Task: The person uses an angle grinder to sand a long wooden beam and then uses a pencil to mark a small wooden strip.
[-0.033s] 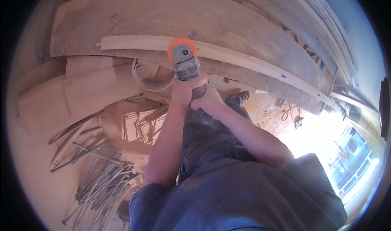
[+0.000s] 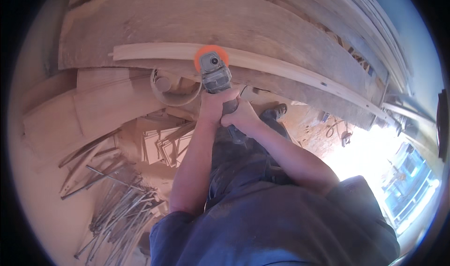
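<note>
Both forearms are stretched forward from the lower edge toward 12 o'clock. The left hand (image 2: 213, 107) is wrapped around the rear body of the angle grinder (image 2: 215, 77), with the fingers pressed together around it. The right hand (image 2: 243, 119) is closed just behind, at 4 o'clock from the left one, and its fingers are curled tightly on the tail of the tool.

The grinder is grey with an orange disc (image 2: 211, 56) at its front. The disc is laid against the long, pale, curved wooden strip (image 2: 281, 66), which rests on wide rough planks (image 2: 197, 17). A round wooden ring (image 2: 176, 90) is seen at 9 o'clock from the grinder.
</note>
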A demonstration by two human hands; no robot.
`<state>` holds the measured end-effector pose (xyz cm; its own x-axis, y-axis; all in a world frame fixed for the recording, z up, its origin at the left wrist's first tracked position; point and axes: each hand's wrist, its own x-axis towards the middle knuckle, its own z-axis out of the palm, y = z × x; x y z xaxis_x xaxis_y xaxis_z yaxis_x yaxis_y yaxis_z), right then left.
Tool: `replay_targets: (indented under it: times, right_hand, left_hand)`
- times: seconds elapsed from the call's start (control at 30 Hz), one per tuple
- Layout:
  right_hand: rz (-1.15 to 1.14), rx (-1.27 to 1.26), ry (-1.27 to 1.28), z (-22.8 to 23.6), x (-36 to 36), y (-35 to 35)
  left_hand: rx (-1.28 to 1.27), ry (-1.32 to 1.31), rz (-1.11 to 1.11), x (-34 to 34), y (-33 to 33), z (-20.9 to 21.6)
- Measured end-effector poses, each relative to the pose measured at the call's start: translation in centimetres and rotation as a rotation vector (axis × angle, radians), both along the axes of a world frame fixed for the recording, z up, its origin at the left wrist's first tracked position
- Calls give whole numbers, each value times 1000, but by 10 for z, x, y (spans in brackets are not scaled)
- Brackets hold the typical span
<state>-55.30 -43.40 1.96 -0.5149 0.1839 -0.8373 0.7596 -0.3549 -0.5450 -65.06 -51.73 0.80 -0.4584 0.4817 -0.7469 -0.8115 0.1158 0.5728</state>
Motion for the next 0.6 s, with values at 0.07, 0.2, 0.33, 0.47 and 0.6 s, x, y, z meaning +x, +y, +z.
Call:
replay_targets:
  times: [0.07,0.2,0.33,0.47,0.6]
  right_hand:
    - [-81,-38,57,-2,44,29]
    - [-82,34,69,-19,134,85]
    - [-267,82,23,-6,238,147]
    - [-409,107,-51,-13,343,195]
    - [-840,-24,104,3,410,233]
  left_hand:
    - [-51,-1,-55,39,31,-10]
    - [12,-105,-143,115,94,-19]
    - [2,-26,-369,215,176,-18]
    - [3,15,-514,312,252,-16]
    - [12,-42,-707,374,319,-9]
